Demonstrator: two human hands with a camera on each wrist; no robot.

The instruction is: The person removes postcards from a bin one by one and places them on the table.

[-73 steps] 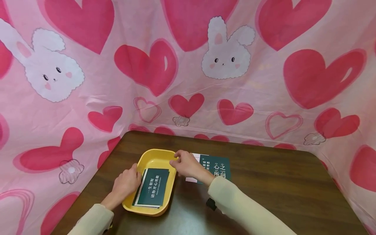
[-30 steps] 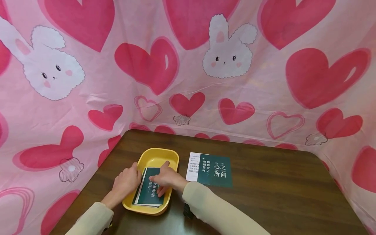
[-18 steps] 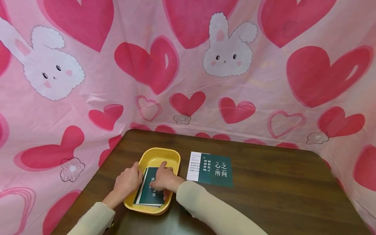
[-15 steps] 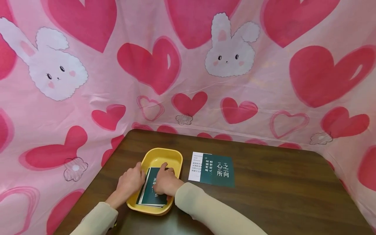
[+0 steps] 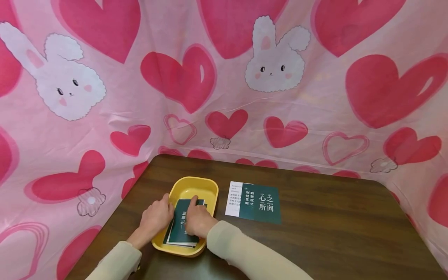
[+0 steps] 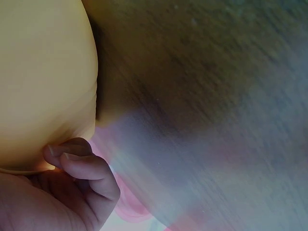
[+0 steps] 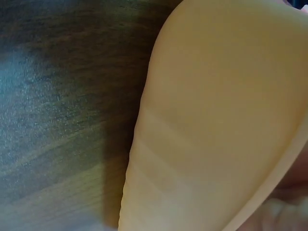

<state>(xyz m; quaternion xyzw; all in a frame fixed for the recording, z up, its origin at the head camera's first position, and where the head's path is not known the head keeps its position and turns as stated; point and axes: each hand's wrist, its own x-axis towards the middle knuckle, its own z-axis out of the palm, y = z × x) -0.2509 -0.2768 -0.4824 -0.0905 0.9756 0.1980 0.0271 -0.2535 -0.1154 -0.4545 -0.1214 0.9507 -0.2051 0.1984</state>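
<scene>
Pink cloth (image 5: 224,97) is being seen behind a brown desk (image 5: 315,229). Near the desk's left side, a yellow tray (image 5: 190,189) is being used to hold a short pile of cards (image 5: 177,223); a green card is being shown on top, with white and green edges being left uncovered beneath it.

By the left grip (image 5: 157,216), the tray's left rim is being pinched; curled fingers (image 6: 91,168) are being shown against the outer wall in the left wrist view. The right grip (image 5: 199,221) is being placed over the pile, inside the tray. Whether a card is being pinched or only pressed there cannot be told, most of the fingers being hidden by the hand and tray wall.

To the right, apart from the tray, a white card (image 5: 232,199) is being partly overlapped by a green card (image 5: 260,204) on the desk.

Judgement: the pile is being handled while the tray is being steadied. Light fingertip control is being called for next, so that single cards are not being dragged askew.
</scene>
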